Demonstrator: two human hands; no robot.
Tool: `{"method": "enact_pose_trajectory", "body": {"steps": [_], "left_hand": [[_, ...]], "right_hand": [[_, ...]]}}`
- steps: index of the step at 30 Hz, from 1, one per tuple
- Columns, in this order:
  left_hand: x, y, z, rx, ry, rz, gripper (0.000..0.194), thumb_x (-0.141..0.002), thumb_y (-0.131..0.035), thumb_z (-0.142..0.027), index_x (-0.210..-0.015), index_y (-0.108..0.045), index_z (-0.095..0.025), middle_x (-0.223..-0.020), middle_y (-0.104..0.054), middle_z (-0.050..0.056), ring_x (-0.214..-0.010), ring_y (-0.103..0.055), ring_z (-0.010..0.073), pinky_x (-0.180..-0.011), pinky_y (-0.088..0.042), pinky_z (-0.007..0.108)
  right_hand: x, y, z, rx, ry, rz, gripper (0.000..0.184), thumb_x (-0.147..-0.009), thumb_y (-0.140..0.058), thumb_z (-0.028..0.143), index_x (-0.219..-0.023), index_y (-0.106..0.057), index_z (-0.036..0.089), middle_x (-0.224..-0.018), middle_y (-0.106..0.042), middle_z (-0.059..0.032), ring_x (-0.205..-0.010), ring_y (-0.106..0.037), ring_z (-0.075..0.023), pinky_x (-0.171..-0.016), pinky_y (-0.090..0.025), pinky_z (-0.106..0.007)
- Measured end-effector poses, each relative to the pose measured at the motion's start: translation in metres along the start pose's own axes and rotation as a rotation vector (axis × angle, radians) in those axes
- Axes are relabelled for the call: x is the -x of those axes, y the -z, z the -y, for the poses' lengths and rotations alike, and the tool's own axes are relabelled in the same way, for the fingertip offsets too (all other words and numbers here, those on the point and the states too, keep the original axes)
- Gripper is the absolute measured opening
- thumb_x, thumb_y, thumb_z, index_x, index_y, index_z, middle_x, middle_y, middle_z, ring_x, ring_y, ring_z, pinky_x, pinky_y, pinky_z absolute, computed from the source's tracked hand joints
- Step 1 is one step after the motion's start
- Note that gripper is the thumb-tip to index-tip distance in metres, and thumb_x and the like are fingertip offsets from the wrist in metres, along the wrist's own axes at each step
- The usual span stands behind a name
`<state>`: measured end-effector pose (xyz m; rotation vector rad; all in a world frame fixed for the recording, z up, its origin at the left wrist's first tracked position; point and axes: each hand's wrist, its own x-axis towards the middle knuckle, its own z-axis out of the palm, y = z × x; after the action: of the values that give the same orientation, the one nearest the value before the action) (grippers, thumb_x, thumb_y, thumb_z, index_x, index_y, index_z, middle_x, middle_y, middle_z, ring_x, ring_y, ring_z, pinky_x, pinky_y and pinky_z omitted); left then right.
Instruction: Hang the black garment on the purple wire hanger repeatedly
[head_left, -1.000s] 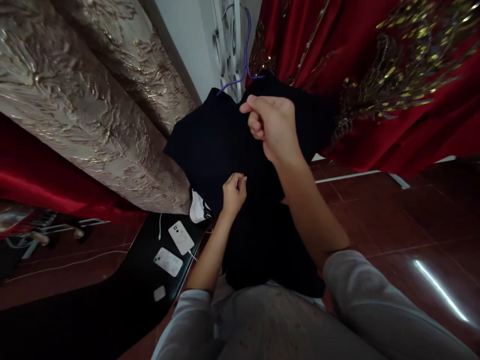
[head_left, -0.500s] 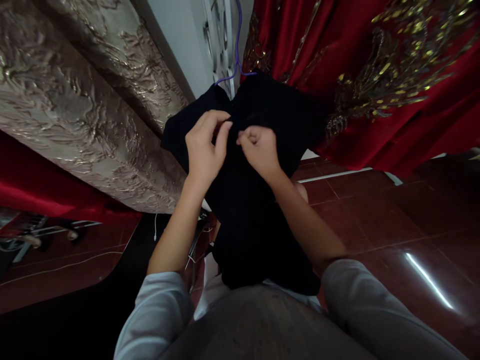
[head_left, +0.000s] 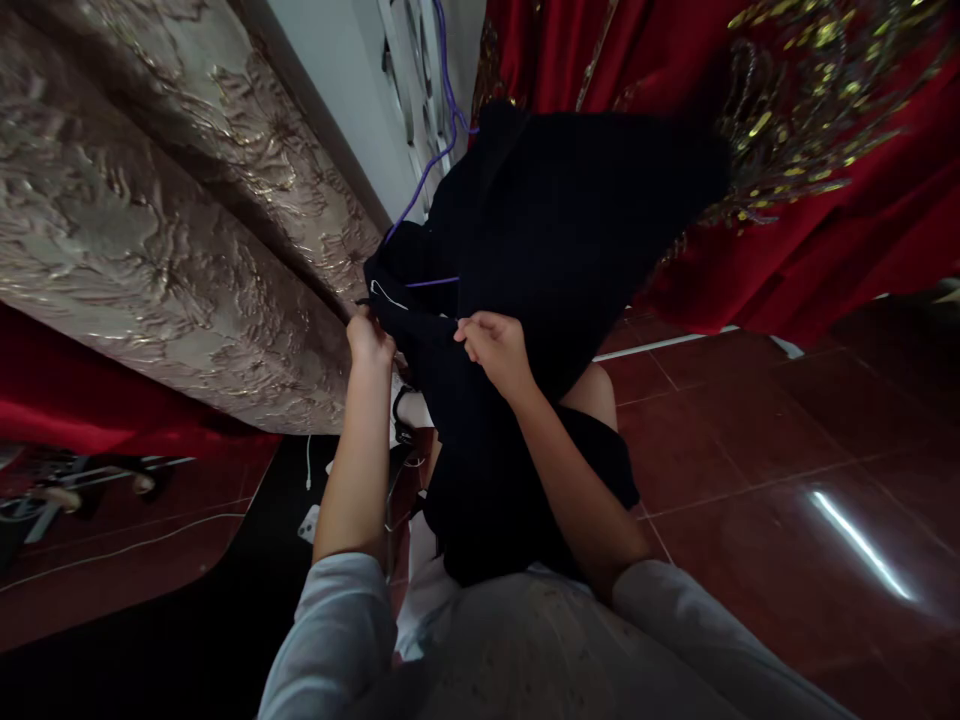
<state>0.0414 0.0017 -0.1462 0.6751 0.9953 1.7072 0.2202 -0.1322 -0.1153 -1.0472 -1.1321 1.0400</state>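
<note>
A black garment [head_left: 555, 230] hangs in front of me on a purple hanger [head_left: 431, 170], its lower part draped down to my lap. My left hand [head_left: 369, 338] is closed on the garment's left edge, near a thin white line at the opening. My right hand [head_left: 491, 345] pinches the black cloth just to the right of it, fingers curled. The hanger's purple bar [head_left: 433, 283] shows inside the opened garment. Both arms wear pale grey sleeves.
A beige embossed curtain [head_left: 172, 210] hangs at the left. A red gold-embroidered fabric [head_left: 825, 160] hangs at the right. A white metal grille [head_left: 409, 70] stands behind the garment. The floor is dark red tile [head_left: 787, 460]; a black mat [head_left: 150, 610] with a white cable lies at the lower left.
Both hands have dropped lower and moved apart, pulling the garment's edges open. The black cloth has lifted and spread to the right, and the hanger's bar has come into sight.
</note>
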Motion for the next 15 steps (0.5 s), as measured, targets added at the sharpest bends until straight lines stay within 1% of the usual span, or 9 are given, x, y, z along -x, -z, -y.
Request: {"method": "enact_pose_trajectory", "body": {"steps": [2, 3, 6, 7, 8, 10, 12, 14, 15], "left_hand": [[0.007, -0.004, 0.001, -0.013, -0.099, -0.070, 0.017, -0.098, -0.046, -0.021, -0.083, -0.051, -0.018, -0.071, -0.057, -0.001, -0.074, -0.062, 0.0133, -0.075, -0.052, 0.023], [0.009, -0.004, -0.003, -0.040, -0.209, -0.116, 0.017, -0.100, -0.046, -0.023, -0.084, -0.050, -0.018, -0.075, -0.057, -0.002, -0.078, -0.062, 0.0124, -0.079, -0.052, 0.021], [0.010, 0.000, -0.027, -0.183, -0.623, -0.212, 0.015, -0.104, -0.049, -0.026, -0.092, -0.052, -0.018, -0.092, -0.058, -0.001, -0.099, -0.061, 0.0111, -0.096, -0.047, 0.020], [0.009, 0.003, -0.036, -0.215, -0.717, -0.222, 0.012, -0.104, -0.050, -0.026, -0.096, -0.053, -0.019, -0.099, -0.059, -0.001, -0.106, -0.060, 0.0108, -0.101, -0.045, 0.021], [0.008, 0.005, -0.043, -0.219, -0.752, -0.226, 0.010, -0.105, -0.050, -0.025, -0.099, -0.054, -0.019, -0.104, -0.059, -0.001, -0.110, -0.058, 0.0103, -0.105, -0.043, 0.021], [0.004, 0.010, -0.049, -0.176, -0.673, -0.223, 0.012, -0.106, -0.049, -0.026, -0.098, -0.055, -0.018, -0.102, -0.060, 0.000, -0.112, -0.059, 0.0111, -0.104, -0.045, 0.025], [0.003, 0.011, -0.045, -0.121, -0.454, -0.147, 0.019, -0.103, -0.052, -0.030, -0.088, -0.055, -0.018, -0.091, -0.062, 0.001, -0.104, -0.063, 0.0154, -0.096, -0.051, 0.030], [0.006, 0.010, -0.031, -0.071, -0.212, -0.021, 0.024, -0.096, -0.060, -0.034, -0.077, -0.056, -0.019, -0.079, -0.064, 0.004, -0.092, -0.066, 0.0206, -0.086, -0.056, 0.034], [0.010, 0.009, -0.021, -0.057, -0.124, 0.041, 0.024, -0.091, -0.064, -0.034, -0.075, -0.056, -0.019, -0.076, -0.065, 0.005, -0.085, -0.067, 0.0217, -0.082, -0.057, 0.035]], "right_hand": [[0.011, 0.005, -0.003, -0.040, -0.061, -0.018, 0.027, -0.087, -0.060, 0.035, -0.067, -0.065, 0.017, -0.047, -0.046, 0.0046, -0.047, -0.042, -0.0070, -0.051, -0.032, -0.023], [0.016, 0.006, -0.004, -0.046, -0.080, -0.010, 0.027, -0.086, -0.061, 0.035, -0.067, -0.066, 0.017, -0.047, -0.046, 0.0047, -0.046, -0.042, -0.0067, -0.050, -0.032, -0.023], [0.026, 0.003, -0.004, -0.063, -0.084, 0.030, 0.027, -0.087, -0.062, 0.036, -0.068, -0.067, 0.017, -0.048, -0.048, 0.0047, -0.046, -0.043, -0.0063, -0.050, -0.032, -0.022], [0.028, 0.000, -0.003, -0.072, -0.069, 0.037, 0.027, -0.087, -0.063, 0.036, -0.068, -0.067, 0.017, -0.048, -0.049, 0.0046, -0.046, -0.044, -0.0062, -0.051, -0.032, -0.022], [0.029, -0.003, -0.001, -0.078, -0.052, 0.044, 0.027, -0.088, -0.063, 0.036, -0.069, -0.068, 0.017, -0.049, -0.049, 0.0046, -0.047, -0.044, -0.0063, -0.051, -0.033, -0.022], [0.032, -0.008, 0.004, -0.075, -0.031, 0.065, 0.027, -0.089, -0.063, 0.036, -0.071, -0.068, 0.018, -0.050, -0.049, 0.0048, -0.047, -0.044, -0.0065, -0.052, -0.033, -0.023], [0.036, -0.012, 0.008, -0.051, -0.034, 0.101, 0.027, -0.089, -0.063, 0.037, -0.071, -0.068, 0.018, -0.051, -0.049, 0.0046, -0.048, -0.043, -0.0067, -0.052, -0.033, -0.023], [0.041, -0.016, 0.009, -0.019, -0.044, 0.151, 0.029, -0.090, -0.063, 0.038, -0.070, -0.067, 0.018, -0.052, -0.050, 0.0039, -0.049, -0.043, -0.0069, -0.051, -0.032, -0.023], [0.043, -0.017, 0.009, -0.010, -0.046, 0.171, 0.029, -0.090, -0.063, 0.038, -0.069, -0.066, 0.018, -0.053, -0.051, 0.0037, -0.049, -0.043, -0.0070, -0.051, -0.031, -0.023]]}}
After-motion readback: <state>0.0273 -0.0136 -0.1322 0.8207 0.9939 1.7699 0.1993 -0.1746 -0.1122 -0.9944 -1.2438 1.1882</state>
